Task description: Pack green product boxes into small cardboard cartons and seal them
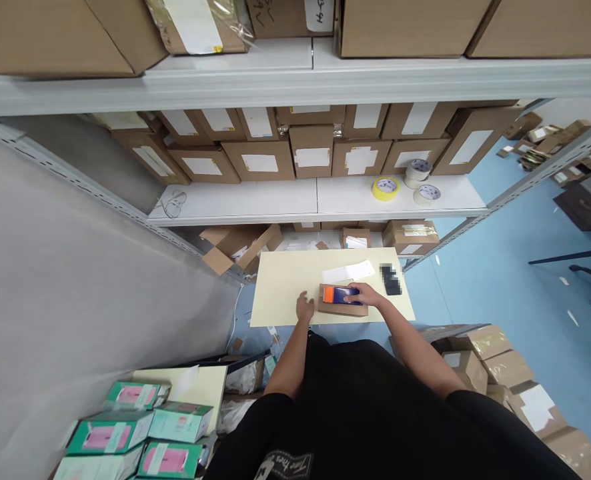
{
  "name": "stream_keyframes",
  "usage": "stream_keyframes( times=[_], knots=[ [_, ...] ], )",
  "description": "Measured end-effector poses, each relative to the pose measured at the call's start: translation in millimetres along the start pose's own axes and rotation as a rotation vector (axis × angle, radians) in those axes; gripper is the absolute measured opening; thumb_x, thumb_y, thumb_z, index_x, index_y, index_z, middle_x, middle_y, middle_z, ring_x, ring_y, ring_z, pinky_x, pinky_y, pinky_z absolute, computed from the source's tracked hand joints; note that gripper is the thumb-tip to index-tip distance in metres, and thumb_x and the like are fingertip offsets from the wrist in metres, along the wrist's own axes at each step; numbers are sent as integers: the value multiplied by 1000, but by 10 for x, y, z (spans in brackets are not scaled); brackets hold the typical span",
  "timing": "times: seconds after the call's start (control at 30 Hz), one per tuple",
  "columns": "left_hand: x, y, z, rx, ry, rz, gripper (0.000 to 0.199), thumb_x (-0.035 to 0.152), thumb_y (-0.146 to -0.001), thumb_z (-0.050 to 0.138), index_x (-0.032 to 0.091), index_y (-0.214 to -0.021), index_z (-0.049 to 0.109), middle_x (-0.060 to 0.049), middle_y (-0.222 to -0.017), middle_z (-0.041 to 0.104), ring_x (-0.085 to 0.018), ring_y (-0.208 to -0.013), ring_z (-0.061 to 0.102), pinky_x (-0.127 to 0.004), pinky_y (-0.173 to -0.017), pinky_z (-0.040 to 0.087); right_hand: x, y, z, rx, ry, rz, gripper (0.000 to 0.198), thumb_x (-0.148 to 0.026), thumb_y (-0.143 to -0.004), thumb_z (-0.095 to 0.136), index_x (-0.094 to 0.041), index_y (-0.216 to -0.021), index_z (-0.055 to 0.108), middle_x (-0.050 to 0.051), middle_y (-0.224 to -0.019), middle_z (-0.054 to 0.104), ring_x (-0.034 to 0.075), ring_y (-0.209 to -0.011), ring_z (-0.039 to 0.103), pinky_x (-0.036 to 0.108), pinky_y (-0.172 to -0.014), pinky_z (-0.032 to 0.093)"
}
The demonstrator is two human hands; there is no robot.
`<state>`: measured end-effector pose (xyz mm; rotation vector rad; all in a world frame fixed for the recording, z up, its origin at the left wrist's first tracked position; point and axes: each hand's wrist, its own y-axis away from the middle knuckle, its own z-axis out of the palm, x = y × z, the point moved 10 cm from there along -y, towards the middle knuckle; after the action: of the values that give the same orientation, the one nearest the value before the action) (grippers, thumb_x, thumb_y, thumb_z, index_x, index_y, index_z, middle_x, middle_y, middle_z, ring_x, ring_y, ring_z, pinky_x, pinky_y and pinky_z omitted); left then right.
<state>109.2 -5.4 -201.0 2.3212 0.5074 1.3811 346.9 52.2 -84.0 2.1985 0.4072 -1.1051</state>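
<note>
A small brown cardboard box (343,309) lies near the front edge of the cream table (280,287). On top of it rests a dark blue, box-shaped item with an orange end (328,294); its exact kind is too small to tell. My right hand (366,294) grips the blue end from the right, thumb on its upper face. Just left of the cardboard box, my left hand (304,308) holds nothing, its fingers apart.
White paper (348,272) and a pixelated black object (390,279) lie behind the box. Ahead, a shelf (270,199) carries cartons, a yellow tape roll (385,188) and pale rolls. Green boxes (168,460) stand lower left; cartons (508,373) are stacked right.
</note>
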Motion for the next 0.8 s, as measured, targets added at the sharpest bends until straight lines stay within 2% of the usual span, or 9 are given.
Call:
stream_keyframes(
  times=[0.07, 0.1, 0.17, 0.23, 0.37, 0.47, 0.53, 0.7, 0.8],
  knots=[
    [219, -13, -162, 17, -29, 105, 85, 34, -87, 65, 25, -163, 29, -15, -166, 35, -29, -137, 55, -41, -113, 46, -21, -5, 7, -9, 4, 7, 43, -59, -77, 75, -23, -101, 73, 2, -103, 74, 24, -97, 67, 30, -83, 49],
    [381, -17, -190, -21, -70, 196, 89, 31, -83, 69, 26, -163, 31, -12, -170, 29, -28, -138, 54, -39, -113, 46, -31, -14, 13, -14, 13, 9, 44, -60, -77, 75, -23, -100, 73, 2, -101, 75, 23, -95, 67, 29, -82, 49],
    [694, 17, -101, -199, -215, 392, 104, 29, -71, 80, 28, -163, 33, -8, -174, 19, -31, -141, 51, -37, -112, 47, -57, -41, 21, -15, 53, 9, 44, -63, -77, 75, -23, -96, 73, 1, -96, 75, 23, -91, 68, 28, -78, 49],
    [823, 39, -2, -335, -374, 454, 114, 29, -63, 87, 29, -164, 33, -7, -174, 20, -34, -143, 49, -38, -113, 46, -89, -63, -5, 25, 138, 9, 45, -66, -79, 72, -24, -92, 72, 0, -92, 75, 22, -88, 68, 27, -75, 48],
    [814, -1, 60, -401, -538, 405, 109, 28, -67, 87, 37, -162, 35, -2, -174, 20, -36, -145, 49, -42, -113, 45, -94, -26, -91, 142, 407, 107, 50, -73, -83, 67, -23, -85, 72, 5, -88, 76, 24, -87, 70, 26, -69, 44],
    [741, -32, 50, -412, -547, 335, 105, 33, -70, 87, 38, -161, 35, -6, -176, 13, -36, -148, 45, -43, -113, 44, -83, 46, -107, 180, 519, 191, 56, -77, -84, 64, -22, -85, 74, 9, -91, 78, 27, -90, 71, 28, -68, 44],
    [695, -50, 25, -411, -559, 278, 104, 35, -72, 87, 38, -161, 34, -9, -175, 15, -36, -148, 43, -44, -113, 44, -76, 85, -108, 182, 544, 224, 59, -78, -84, 62, -21, -90, 76, 11, -95, 78, 28, -93, 72, 28, -69, 45],
    [681, -47, 9, -417, -606, 227, 103, 37, -76, 84, 34, -164, 30, -12, -162, 46, -36, -140, 52, -43, -109, 44, 7, 207, -209, 167, 577, 281, 62, -78, -84, 63, -20, -100, 77, 14, -104, 78, 29, -98, 72, 30, -73, 48],
    [677, -42, 17, -414, -590, 221, 102, 35, -76, 82, 36, -164, 30, -7, -158, 52, -32, -132, 58, -37, -106, 46, 83, 330, -331, 167, 597, 301, 62, -78, -84, 63, -20, -99, 77, 15, -104, 78, 29, -98, 72, 30, -73, 48]
  ],
)
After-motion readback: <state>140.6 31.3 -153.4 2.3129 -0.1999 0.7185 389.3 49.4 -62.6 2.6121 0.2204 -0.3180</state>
